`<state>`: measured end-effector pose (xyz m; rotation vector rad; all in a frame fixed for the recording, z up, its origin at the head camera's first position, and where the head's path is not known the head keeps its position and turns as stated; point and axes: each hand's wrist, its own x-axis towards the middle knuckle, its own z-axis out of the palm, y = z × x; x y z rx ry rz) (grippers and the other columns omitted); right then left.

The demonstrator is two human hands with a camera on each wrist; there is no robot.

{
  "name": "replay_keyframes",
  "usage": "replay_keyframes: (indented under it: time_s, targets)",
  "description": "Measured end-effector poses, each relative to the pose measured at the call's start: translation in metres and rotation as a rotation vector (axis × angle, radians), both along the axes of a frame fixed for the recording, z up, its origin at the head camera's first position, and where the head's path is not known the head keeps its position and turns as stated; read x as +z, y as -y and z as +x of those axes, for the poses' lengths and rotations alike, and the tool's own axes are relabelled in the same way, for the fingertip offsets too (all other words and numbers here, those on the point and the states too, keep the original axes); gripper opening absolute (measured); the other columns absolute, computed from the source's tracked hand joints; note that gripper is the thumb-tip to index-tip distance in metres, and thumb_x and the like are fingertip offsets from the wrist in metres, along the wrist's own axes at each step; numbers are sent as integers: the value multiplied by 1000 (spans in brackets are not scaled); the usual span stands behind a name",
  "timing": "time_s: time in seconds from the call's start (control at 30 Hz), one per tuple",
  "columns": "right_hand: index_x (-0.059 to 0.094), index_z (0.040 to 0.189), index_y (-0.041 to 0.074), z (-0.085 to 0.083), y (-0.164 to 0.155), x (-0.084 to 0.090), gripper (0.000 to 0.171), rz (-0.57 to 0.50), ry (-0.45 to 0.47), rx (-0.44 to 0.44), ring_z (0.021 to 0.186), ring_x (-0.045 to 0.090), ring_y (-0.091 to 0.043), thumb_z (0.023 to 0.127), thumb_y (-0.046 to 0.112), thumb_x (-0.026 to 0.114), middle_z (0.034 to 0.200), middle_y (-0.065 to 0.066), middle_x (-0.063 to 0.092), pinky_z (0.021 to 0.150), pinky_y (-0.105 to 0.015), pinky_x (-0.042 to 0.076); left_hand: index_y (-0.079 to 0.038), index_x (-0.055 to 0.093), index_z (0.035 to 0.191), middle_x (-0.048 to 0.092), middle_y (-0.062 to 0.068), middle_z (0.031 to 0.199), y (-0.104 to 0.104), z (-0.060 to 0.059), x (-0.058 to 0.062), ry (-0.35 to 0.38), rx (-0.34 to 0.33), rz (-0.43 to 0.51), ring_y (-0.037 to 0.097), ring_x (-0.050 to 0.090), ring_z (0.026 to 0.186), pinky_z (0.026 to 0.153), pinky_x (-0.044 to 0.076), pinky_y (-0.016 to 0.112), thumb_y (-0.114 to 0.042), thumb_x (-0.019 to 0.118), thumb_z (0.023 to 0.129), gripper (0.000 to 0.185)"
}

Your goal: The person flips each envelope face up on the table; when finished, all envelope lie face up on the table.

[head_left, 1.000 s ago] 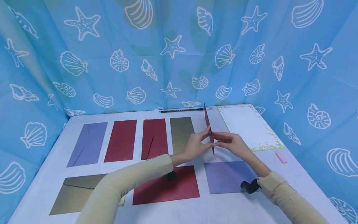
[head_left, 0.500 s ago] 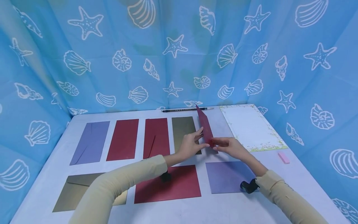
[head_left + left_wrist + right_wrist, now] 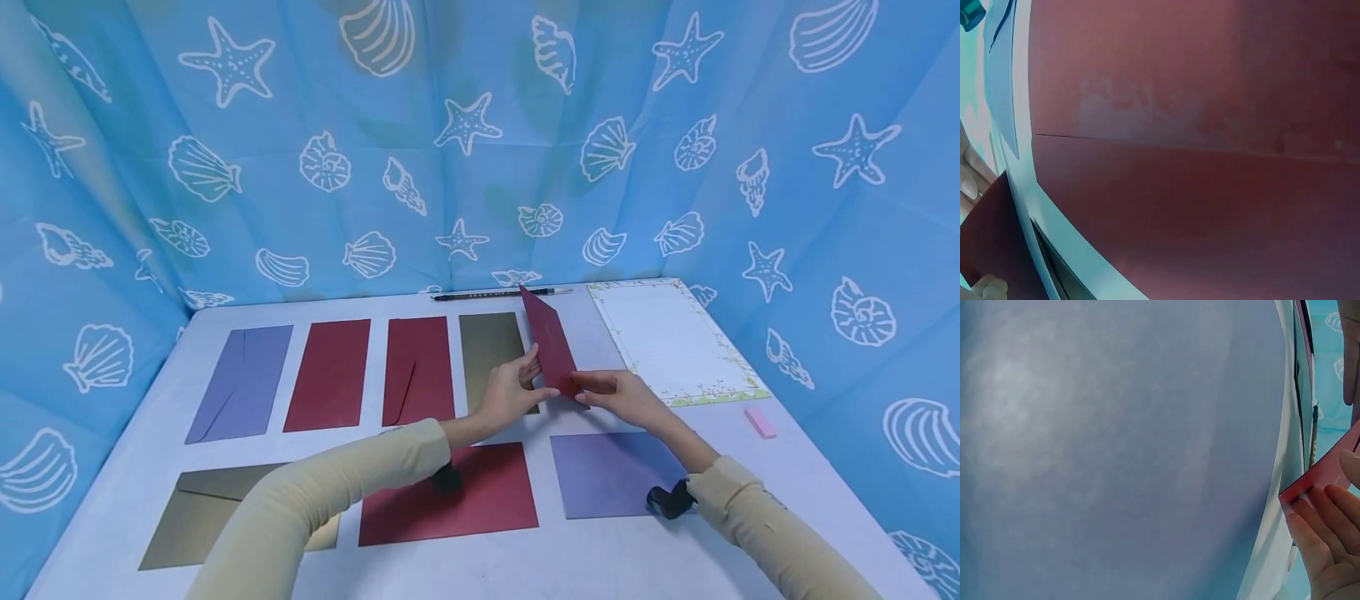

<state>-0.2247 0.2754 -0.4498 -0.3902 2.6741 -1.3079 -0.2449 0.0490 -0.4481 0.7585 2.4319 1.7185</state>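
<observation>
A dark red envelope is held up, tilted, above the table at the right of the back row. My left hand holds its left side, thumb at the lower edge; a digit tip shows on the envelope in the left wrist view. My right hand pinches the lower right part between thumb and fingers. An olive envelope lies behind my left hand. Beneath the left wrist is a large red envelope, and beneath the right one a purple envelope.
Another purple envelope, a plain red envelope and a red envelope with flap showing lie to the left. An olive-gold envelope lies in front. A brush, bordered paper and pink eraser lie at the back and right.
The held red envelope was nearly edge-on to the head view; it has turned and tilted leftward, so its face shows. Both hands moved slightly left with it. In the last half second little changed.
</observation>
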Motion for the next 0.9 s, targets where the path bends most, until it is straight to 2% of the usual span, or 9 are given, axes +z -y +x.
replay_keyframes:
  time_s: [0.17, 0.33, 0.47, 0.63, 0.9]
  targets:
    - [54, 135, 0, 2, -6, 1, 48, 37, -2, -16, 121, 54, -38, 94, 23, 64, 132, -22, 55, 91, -46, 50, 1, 34, 146, 40, 12, 146, -2, -1, -1, 19, -15, -20, 18, 53, 121, 92, 48, 31, -9, 76, 83, 77]
    - [53, 136, 0, 6, -15, 2, 47, 37, 9, -32, 121, 54, -39, 95, 21, 64, 133, -23, 54, 90, -45, 50, 2, 35, 146, 46, 16, 141, -6, 0, 0, 83, -32, -33, 19, 53, 122, 92, 48, 30, -8, 76, 82, 76]
    - [52, 136, -2, 8, -22, 1, 47, 31, 5, -38, 121, 53, -41, 95, 19, 63, 134, -25, 53, 89, -45, 51, 4, 36, 144, 45, 19, 141, -12, 1, -2, 129, -48, -20, 24, 52, 123, 93, 47, 33, -4, 75, 83, 74]
    - [53, 135, -2, 10, -27, 3, 48, 38, 6, -51, 120, 53, -42, 94, 19, 64, 133, -26, 53, 89, -46, 51, 7, 37, 143, 45, 21, 140, -19, 1, -4, 133, -47, -29, 26, 53, 122, 93, 47, 32, -3, 75, 83, 72]
    - [54, 135, -1, 11, -36, 1, 48, 93, -8, -79, 120, 53, -42, 93, 19, 65, 133, -26, 54, 90, -45, 50, 7, 36, 143, 46, 22, 140, -27, -1, -7, 178, -56, -48, 25, 53, 122, 91, 48, 27, -2, 73, 84, 71]
